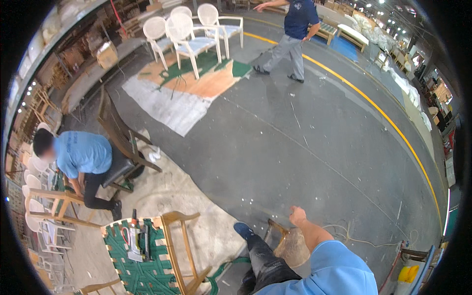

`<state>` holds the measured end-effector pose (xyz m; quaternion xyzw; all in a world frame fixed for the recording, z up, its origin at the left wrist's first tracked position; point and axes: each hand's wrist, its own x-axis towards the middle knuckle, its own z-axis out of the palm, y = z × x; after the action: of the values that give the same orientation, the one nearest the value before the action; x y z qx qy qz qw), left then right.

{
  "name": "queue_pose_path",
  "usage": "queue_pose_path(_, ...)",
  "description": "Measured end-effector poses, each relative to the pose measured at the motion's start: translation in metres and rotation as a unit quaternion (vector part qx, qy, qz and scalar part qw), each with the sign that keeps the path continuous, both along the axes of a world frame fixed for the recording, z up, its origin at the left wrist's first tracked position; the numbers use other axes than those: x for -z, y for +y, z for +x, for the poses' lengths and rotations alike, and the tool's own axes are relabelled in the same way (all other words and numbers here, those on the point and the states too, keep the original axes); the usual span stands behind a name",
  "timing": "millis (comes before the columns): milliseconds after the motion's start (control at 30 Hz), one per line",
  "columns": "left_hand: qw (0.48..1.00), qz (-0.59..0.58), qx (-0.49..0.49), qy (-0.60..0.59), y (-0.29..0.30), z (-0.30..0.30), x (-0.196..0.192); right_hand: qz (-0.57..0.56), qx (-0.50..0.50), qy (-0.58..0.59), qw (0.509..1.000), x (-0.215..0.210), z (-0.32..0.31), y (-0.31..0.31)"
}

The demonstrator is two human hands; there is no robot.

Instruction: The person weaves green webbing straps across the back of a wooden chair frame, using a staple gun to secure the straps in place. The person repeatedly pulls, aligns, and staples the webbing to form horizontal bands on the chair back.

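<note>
- The right hand (pixel 297 215) is raised over the grey floor, to the right of the green-webbed chair frame (pixel 142 258). Its fingers are curled into a loose fist, and nothing shows inside them.
- The left hand is out of the picture, so I cannot tell how its fingers are set.
- Nearest thing under the right hand is a wooden piece (pixel 277 227) with a bundle of clear plastic wrap (pixel 292 248). It lies right of the webbed frame, just beside the person's knee, and the hand is above it without touching.
- The person's leg stretches between the webbed frame and that piece, and the blue shoe (pixel 243 229) points up the floor.
- On the webbing lies a hand tool (pixel 135 241), untouched and well apart from the fist.
- My judgement is that this is a pause between grips and that no hold is on the work now. Taking up the wooden piece would call for the fist to open and drop toward it; the tool would call for a reach across the leg.
- Left of the webbed frame a seated person in a blue shirt (pixel 81 155) bends over another wooden frame (pixel 59 204).
- Far beyond the webbed frame stand white chairs (pixel 184 34), with a walking person (pixel 290 37) to their right.
</note>
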<state>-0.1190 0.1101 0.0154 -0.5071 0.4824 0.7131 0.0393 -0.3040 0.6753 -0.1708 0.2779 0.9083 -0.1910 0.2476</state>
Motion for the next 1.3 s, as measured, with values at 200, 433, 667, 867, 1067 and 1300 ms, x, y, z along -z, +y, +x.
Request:
queue_pose_path(200, 0.998, -0.044, -0.035, 0.023, -0.004, -0.008, -0.004, -0.046, -0.049, -0.037, 0.997, -0.021, 0.001, -0.046)
queue_pose_path(433, 0.991, -0.07, -0.093, 0.063, -0.016, 0.029, -0.025, -0.031, -0.22, -0.109, 0.969, -0.028, 0.06, -0.058)
queue_pose_path(667, 0.983, -0.062, -0.14, 0.102, -0.024, 0.069, -0.033, 0.02, -0.368, -0.167, 0.914, -0.027, 0.055, -0.039)
queue_pose_path(867, 0.977, -0.104, -0.157, 0.104, -0.029, 0.071, -0.054, -0.03, -0.317, -0.051, 0.947, -0.059, 0.01, -0.087)
queue_pose_path(1067, 0.971, -0.128, -0.169, 0.112, -0.031, 0.072, -0.064, -0.057, -0.287, 0.013, 0.956, -0.07, -0.021, -0.111)
queue_pose_path(1300, 0.959, -0.16, -0.196, 0.129, -0.028, 0.076, -0.072, -0.071, -0.292, -0.05, 0.953, -0.069, -0.047, -0.118)
